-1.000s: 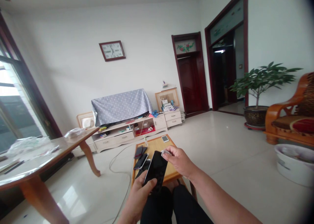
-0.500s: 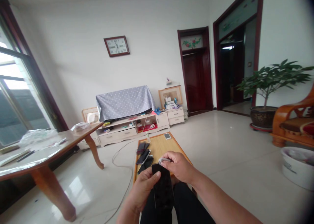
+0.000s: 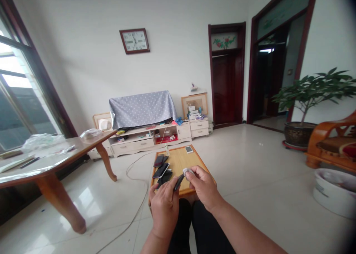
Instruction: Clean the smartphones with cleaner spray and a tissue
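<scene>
My left hand (image 3: 165, 204) is closed around a black smartphone (image 3: 179, 181), which is turned nearly edge-on so only a narrow dark strip shows. Between the thumb and fingers of my right hand (image 3: 203, 186) is a small crumpled whitish-grey cloth (image 3: 188, 170), held against or close to the phone's upper end; whether they touch I cannot tell. Beyond both hands stands a small wooden table (image 3: 178, 159). On its left side lie several dark phones (image 3: 161, 171), partly overlapping. A white phone (image 3: 189, 149) rests near the far right corner, and a small clear bottle (image 3: 167, 150) stands at the far left.
A larger wooden table (image 3: 91, 140) with plastic bags on it is to the left. A cable (image 3: 130, 218) runs across the floor. At the right are a white bucket (image 3: 332, 194), a wooden chair (image 3: 319, 144) and a potted plant (image 3: 299, 135). A low white cabinet (image 3: 133, 147) stands ahead.
The phone has turned from screen facing me to nearly edge-on. My left hand has rolled over with it, its back now showing. The cloth stays in my right hand near the phone's end.
</scene>
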The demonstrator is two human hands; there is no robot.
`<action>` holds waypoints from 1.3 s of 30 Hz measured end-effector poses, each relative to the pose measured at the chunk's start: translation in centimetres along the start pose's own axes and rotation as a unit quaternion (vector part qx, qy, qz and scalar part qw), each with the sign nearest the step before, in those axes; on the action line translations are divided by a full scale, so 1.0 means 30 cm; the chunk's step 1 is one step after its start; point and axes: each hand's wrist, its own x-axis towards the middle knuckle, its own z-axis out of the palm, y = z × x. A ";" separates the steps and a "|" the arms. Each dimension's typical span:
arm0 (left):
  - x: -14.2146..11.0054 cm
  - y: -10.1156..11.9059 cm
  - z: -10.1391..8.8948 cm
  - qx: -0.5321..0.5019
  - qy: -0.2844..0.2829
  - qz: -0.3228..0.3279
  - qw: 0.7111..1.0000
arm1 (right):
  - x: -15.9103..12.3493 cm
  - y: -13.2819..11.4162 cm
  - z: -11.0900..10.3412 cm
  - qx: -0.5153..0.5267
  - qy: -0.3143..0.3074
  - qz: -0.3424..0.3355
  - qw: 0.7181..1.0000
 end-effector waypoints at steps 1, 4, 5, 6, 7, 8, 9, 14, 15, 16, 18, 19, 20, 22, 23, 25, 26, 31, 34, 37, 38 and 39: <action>-0.003 0.003 -0.001 0.009 0.005 0.011 1.000 | 0.005 0.005 0.000 0.018 0.000 0.013 1.000; -0.007 0.010 -0.002 0.025 0.015 0.029 0.999 | 0.007 0.009 0.005 0.034 -0.003 0.024 0.999; -0.008 0.011 -0.001 0.029 0.016 0.032 0.999 | -0.004 0.006 0.010 0.025 -0.007 0.019 0.999; -0.008 0.011 0.000 0.033 0.018 0.034 0.999 | -0.021 0.000 0.018 0.012 -0.014 0.012 1.000; -0.009 0.012 0.000 0.037 0.019 0.035 0.999 | -0.044 -0.008 0.028 -0.002 -0.024 0.003 1.000; -0.010 0.012 0.001 0.038 0.021 0.036 0.998 | -0.069 -0.017 0.039 -0.015 -0.037 -0.007 0.999; -0.010 0.012 0.002 0.038 0.023 0.038 0.998 | -0.094 -0.026 0.050 -0.027 -0.054 -0.019 0.998; -0.014 0.012 -0.004 0.037 0.043 0.055 0.997 | -0.104 -0.041 0.062 -0.031 -0.057 -0.034 0.997; -0.014 0.012 -0.006 0.041 0.045 0.058 0.996 | -0.085 -0.037 0.055 -0.024 -0.035 -0.026 0.999; -0.014 0.013 -0.009 0.046 0.045 0.061 0.996 | -0.066 -0.033 0.047 -0.017 -0.014 -0.018 1.000; -0.014 0.012 -0.012 0.054 0.042 0.067 0.995 | -0.047 -0.024 0.042 -0.009 0.009 -0.013 1.000; -0.014 0.011 -0.012 0.057 0.042 0.066 0.995 | -0.052 -0.020 0.045 -0.006 0.003 -0.013 1.000; -0.014 0.009 -0.011 0.058 0.044 0.065 0.995 | -0.066 -0.016 0.053 -0.003 -0.014 -0.013 1.000; -0.016 0.005 -0.009 0.052 0.050 0.063 0.995 | -0.105 -0.009 0.074 0.002 -0.056 -0.017 0.998; -0.016 0.004 -0.009 0.048 0.051 0.063 0.996 | -0.122 -0.006 0.083 0.000 -0.072 -0.020 0.997; -0.017 0.002 -0.011 0.045 0.051 0.064 0.996 | -0.132 -0.003 0.091 -0.003 -0.075 -0.022 0.997; -0.017 0.001 -0.013 0.047 0.050 0.064 0.996 | -0.124 -0.003 0.089 0.000 -0.060 -0.020 0.998; -0.021 -0.006 -0.020 0.053 0.042 0.073 0.995 | -0.084 -0.003 0.078 -0.002 0.015 -0.023 1.000; -0.021 -0.013 -0.019 0.047 0.046 0.071 0.995 | -0.124 0.002 0.098 -0.017 -0.035 -0.028 0.999; -0.018 -0.014 -0.022 0.039 0.056 0.072 0.995 | -0.132 0.002 0.106 -0.022 -0.053 -0.035 0.998; -0.017 -0.013 -0.024 0.038 0.058 0.072 0.995 | -0.119 0.000 0.103 -0.017 -0.038 -0.035 0.998; -0.017 -0.012 -0.026 0.038 0.060 0.073 0.995 | -0.103 -0.003 0.098 -0.013 -0.019 -0.035 0.999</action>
